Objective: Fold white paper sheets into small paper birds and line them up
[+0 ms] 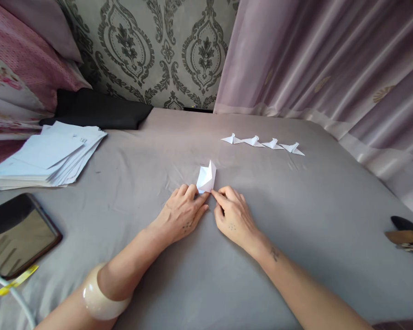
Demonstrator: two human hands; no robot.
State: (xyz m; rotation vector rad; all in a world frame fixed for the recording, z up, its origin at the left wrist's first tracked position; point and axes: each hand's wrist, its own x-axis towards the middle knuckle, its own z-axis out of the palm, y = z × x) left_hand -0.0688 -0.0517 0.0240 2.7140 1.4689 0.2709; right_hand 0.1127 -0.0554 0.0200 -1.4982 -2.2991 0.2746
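A small piece of white folded paper lies on the grey sheet between my hands, with one pointed flap standing up. My left hand presses its lower left edge, fingers bent and close together. At the lower right corner, the index fingertip of my right hand touches the paper while the other fingers curl under. My fingers hide part of the paper's near edge. Farther back to the right, several finished folded paper figures sit in a row.
On the left are a stack of white paper sheets, a black folded cloth or case and a phone with a white cable. Dark and brown items lie at the right edge. Purple curtains hang behind.
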